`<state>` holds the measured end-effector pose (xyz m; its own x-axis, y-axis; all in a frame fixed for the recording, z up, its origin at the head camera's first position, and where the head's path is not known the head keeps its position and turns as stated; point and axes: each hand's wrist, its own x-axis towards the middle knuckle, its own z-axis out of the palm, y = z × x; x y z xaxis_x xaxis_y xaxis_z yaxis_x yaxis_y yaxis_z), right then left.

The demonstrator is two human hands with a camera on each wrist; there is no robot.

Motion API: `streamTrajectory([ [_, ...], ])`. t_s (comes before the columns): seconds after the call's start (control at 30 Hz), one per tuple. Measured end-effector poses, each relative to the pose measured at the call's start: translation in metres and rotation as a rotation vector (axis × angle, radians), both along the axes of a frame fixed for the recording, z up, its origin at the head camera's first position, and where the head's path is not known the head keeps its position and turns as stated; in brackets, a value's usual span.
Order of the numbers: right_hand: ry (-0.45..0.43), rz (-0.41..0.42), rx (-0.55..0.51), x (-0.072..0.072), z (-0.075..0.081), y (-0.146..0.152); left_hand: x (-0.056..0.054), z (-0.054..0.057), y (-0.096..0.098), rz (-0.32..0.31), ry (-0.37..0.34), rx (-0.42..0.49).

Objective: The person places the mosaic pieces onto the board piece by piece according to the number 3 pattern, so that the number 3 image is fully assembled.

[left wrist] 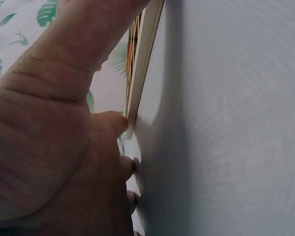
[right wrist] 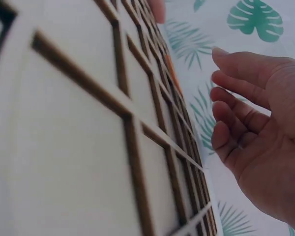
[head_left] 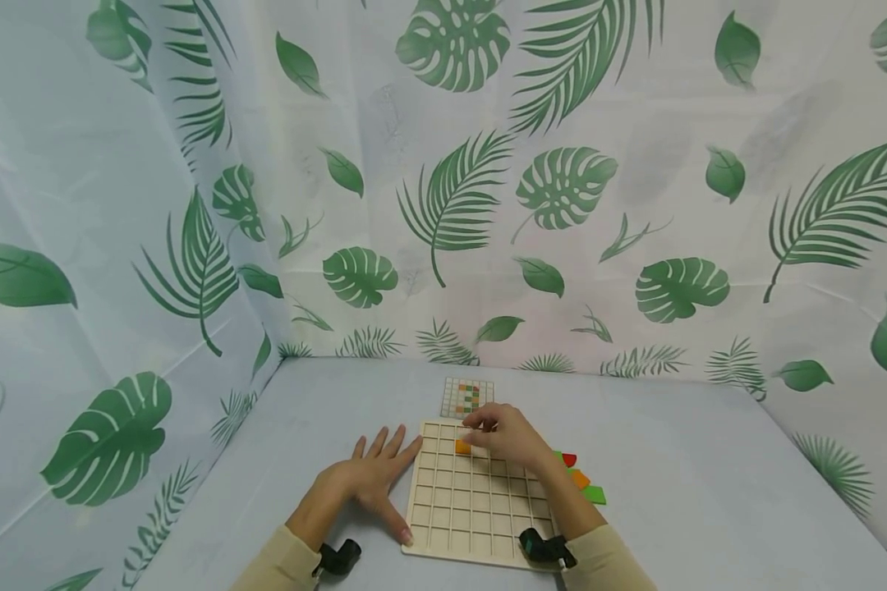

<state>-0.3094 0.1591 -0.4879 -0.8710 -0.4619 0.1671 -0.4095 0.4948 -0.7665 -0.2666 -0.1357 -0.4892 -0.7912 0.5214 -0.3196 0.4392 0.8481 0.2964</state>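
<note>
A pale wooden grid board (head_left: 458, 497) lies on the table. An orange tile (head_left: 462, 446) sits in a cell near its far edge and shows as a thin orange strip (right wrist: 173, 73) in the right wrist view. My left hand (head_left: 369, 476) spreads its fingers along the board's left edge, the thumb at the near left corner. In the left wrist view the left hand (left wrist: 54, 132) lies beside the board's side (left wrist: 142, 64). My right hand (head_left: 506, 435) hovers over the far part of the board, beside the tile. Its fingers (right wrist: 231, 93) are loosely bent, with nothing visible between them.
Behind the board lies a small card (head_left: 451, 398) printed with a coloured grid pattern. Right of the board, partly behind my right forearm, are a red piece (head_left: 570, 460), an orange piece (head_left: 580, 478) and a green piece (head_left: 595, 495). A leaf-print curtain (head_left: 458, 312) stands behind the table.
</note>
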Motion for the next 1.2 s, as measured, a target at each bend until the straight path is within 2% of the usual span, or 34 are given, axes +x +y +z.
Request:
streamTrajectory([
  [0.37, 0.035, -0.028, 0.005, 0.003, 0.014, 0.018, 0.001, 0.001, 0.0, -0.005, -0.006, 0.02],
  [0.8, 0.027, -0.141, 0.033, 0.002, 0.018, 0.055, -0.001, 0.001, 0.0, 0.006, -0.025, 0.024],
  [1.2, 0.002, -0.186, 0.057, 0.001, 0.014, 0.084, -0.001, 0.001, 0.001, 0.007, -0.021, 0.019],
])
